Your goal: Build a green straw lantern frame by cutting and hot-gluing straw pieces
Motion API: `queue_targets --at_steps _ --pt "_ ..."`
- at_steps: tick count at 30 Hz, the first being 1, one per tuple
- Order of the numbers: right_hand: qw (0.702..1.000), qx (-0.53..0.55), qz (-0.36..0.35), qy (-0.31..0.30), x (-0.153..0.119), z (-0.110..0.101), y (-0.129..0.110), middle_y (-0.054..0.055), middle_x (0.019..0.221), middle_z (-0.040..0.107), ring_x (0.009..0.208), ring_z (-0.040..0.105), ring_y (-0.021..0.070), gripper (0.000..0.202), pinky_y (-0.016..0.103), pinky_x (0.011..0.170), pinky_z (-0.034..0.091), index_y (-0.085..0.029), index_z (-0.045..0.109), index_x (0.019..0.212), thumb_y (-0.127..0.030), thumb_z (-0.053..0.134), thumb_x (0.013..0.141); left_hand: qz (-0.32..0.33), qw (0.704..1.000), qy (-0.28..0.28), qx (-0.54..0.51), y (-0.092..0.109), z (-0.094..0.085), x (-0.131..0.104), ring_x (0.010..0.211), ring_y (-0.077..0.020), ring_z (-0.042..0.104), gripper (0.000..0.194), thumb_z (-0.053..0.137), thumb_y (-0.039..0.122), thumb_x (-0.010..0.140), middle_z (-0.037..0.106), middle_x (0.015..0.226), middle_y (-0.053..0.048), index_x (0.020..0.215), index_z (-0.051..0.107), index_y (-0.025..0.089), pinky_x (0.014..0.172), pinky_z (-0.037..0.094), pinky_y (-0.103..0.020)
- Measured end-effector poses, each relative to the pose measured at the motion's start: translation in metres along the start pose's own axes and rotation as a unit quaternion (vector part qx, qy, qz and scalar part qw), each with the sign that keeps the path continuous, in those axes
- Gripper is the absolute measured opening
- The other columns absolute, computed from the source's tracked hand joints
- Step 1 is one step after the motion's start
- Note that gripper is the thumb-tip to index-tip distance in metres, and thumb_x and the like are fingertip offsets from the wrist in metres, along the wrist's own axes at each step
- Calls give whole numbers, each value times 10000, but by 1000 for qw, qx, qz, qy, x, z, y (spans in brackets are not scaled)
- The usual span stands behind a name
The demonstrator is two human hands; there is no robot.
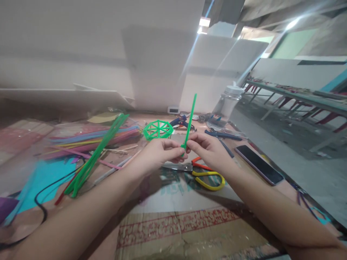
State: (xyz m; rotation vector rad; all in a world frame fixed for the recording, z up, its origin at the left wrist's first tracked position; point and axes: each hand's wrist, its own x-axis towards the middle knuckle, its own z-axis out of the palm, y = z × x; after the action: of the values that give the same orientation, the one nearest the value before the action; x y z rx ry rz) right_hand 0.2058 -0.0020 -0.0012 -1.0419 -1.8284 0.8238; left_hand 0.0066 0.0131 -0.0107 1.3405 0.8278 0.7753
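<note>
A green pipe cleaner stands nearly upright between my hands, its lower end bent or twisted into a small clump. My left hand pinches that lower end between thumb and fingers. Just above it, my right hand is closed on the same stem. Behind my left hand sits a green wheel-like frame with spokes. Scissors with one orange and one yellow handle lie below my hands. A bunch of green pipe cleaners lies to the left, beside my left forearm.
Pipe cleaners in several colours and a blue sheet lie left. Pliers, a phone and a clear bottle are at right, near the table edge. A small white device stands against the white board.
</note>
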Motion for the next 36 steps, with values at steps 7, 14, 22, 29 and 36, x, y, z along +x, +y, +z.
queue_targets --at_steps 7,14,22,29,36 --pt "951 -216 92 -200 -21 -48 18 75 991 733 895 686 226 265 370 792 540 -188 672 1126 -369 636 935 22 998 46 48 10 -8 -2 748 -158 716 226 804 376 779 796 831 -60 792 729 164 770 567 -299" --pt "899 -343 14 -272 -53 -49 47 142 1226 675 1087 659 274 504 397 950 508 -227 638 1410 -177 640 909 42 994 90 43 20 -26 -6 776 -162 731 264 821 419 790 797 846 -37 844 740 173 810 568 -301" --pt "913 -335 -21 -230 -59 -41 58 137 1169 682 995 651 255 440 374 852 505 -208 620 1356 -182 592 917 15 999 35 36 12 -3 -7 722 -159 716 182 791 334 794 790 788 -50 788 728 164 755 575 -301" --pt "947 -277 102 -131 -51 -75 49 77 1010 717 864 666 255 519 357 770 528 -211 651 1227 -489 772 805 41 998 36 38 20 -5 -10 746 -158 721 184 782 339 786 792 816 -49 789 723 165 782 584 -311" --pt "967 -177 122 -140 -52 -71 33 137 1194 705 1084 653 346 697 458 938 525 -174 672 1249 -630 792 736 40 994 53 91 17 -10 -5 731 -156 706 159 761 324 786 783 775 -39 759 735 170 749 564 -287"
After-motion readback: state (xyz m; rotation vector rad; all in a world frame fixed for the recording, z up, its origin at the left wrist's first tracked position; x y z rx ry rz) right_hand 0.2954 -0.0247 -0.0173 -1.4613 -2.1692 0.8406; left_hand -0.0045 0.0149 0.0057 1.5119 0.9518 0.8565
